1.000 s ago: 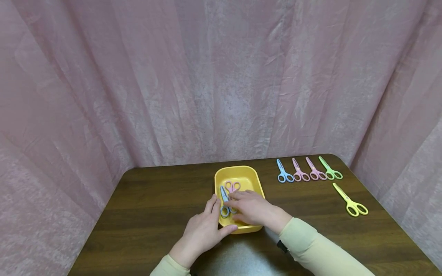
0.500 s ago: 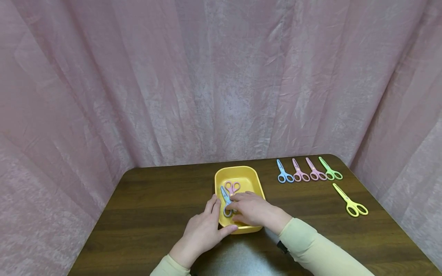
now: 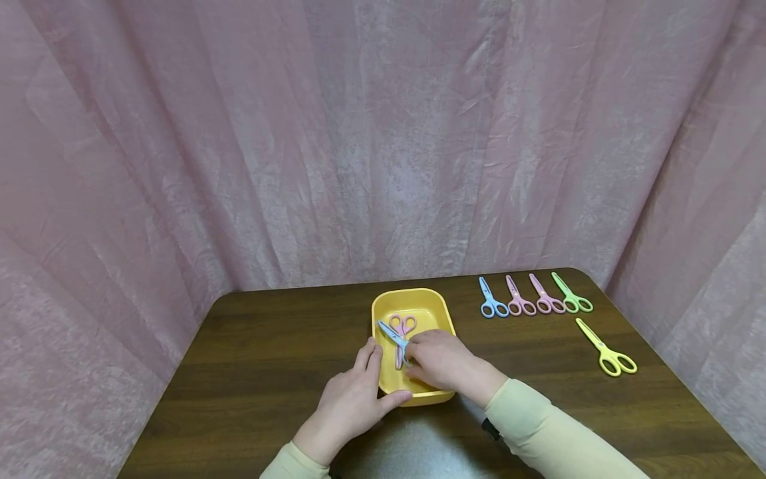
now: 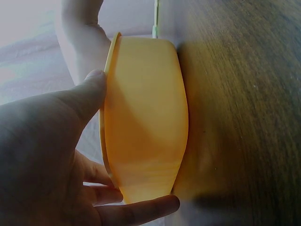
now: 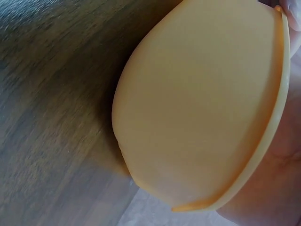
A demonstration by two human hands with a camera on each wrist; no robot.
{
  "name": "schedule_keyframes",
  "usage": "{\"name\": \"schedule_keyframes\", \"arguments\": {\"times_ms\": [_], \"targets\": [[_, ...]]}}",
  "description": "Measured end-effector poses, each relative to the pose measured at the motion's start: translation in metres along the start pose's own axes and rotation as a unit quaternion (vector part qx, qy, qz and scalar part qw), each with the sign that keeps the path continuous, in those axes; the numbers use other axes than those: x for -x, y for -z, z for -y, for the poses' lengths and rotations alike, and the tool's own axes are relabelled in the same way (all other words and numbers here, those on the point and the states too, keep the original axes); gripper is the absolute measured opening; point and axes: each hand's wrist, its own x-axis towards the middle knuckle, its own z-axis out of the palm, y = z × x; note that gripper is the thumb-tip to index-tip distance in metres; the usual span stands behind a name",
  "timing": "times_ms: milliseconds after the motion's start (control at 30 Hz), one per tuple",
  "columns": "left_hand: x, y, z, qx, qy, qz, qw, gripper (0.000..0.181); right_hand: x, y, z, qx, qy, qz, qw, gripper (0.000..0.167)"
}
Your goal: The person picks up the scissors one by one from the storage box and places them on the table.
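A yellow plastic tray (image 3: 413,297) stands on the dark wooden table. Inside lie pink scissors (image 3: 403,326), with blue scissors (image 3: 391,332) across them, blades towards the upper left. My right hand (image 3: 441,359) reaches in over the tray's right side and pinches the blue scissors by the handle; its fingertips are partly hidden. My left hand (image 3: 350,402) rests against the near left corner. In the left wrist view its thumb touches the rim and fairly straight fingers lie along the tray wall (image 4: 146,103). The right wrist view shows mostly the outer wall (image 5: 202,99).
At the back right lie blue scissors (image 3: 493,307), two pink pairs (image 3: 522,305) and green scissors (image 3: 576,303) in a row. Larger-looking yellow scissors (image 3: 607,356) lie nearer the right edge. A pink curtain (image 3: 383,146) hangs behind the table (image 3: 269,339).
Inside the tray, the blue scissors have turned, their handles moving right and up into my right hand's fingers. The right fingers have drawn in. My left hand and the tray stay put.
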Motion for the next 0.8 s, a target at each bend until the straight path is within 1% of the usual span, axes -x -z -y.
{"name": "schedule_keyframes", "arguments": {"times_ms": [67, 133, 233, 300, 400, 500, 633, 800], "targets": [[0.000, 0.000, 0.000, 0.000, 0.000, 0.000, 1.0000, 0.102, -0.002, -0.001, 0.001, -0.003, -0.007, -0.012, 0.9999, 0.022], [0.000, 0.000, 0.000, -0.001, -0.002, -0.002, 1.0000, 0.102, -0.003, -0.003, 0.002, -0.001, -0.009, -0.015, 0.9999, 0.027], [0.000, -0.001, 0.000, -0.002, -0.004, -0.002, 1.0000, 0.102, -0.006, -0.004, 0.004, 0.007, -0.007, -0.004, 0.9999, 0.038], [0.000, -0.001, 0.000, -0.002, -0.005, -0.003, 1.0000, 0.101, -0.006, -0.005, 0.005, 0.012, -0.007, 0.007, 0.9999, 0.042], [0.000, 0.000, 0.000, 0.000, -0.003, -0.002, 1.0000, 0.101, -0.006, -0.007, 0.007, 0.013, -0.011, 0.012, 0.9998, 0.039], [0.000, 0.000, 0.000, -0.001, -0.002, -0.002, 1.0000, 0.101, -0.006, -0.009, 0.008, 0.013, -0.015, 0.010, 0.9997, 0.033], [0.000, -0.001, 0.000, -0.002, -0.001, -0.002, 1.0000, 0.101, -0.006, -0.010, 0.009, 0.016, -0.020, 0.007, 0.9996, 0.029], [0.000, -0.001, 0.000, -0.003, -0.001, -0.002, 1.0000, 0.102, -0.007, -0.010, 0.010, 0.017, -0.036, 0.009, 0.9992, 0.024]]}}
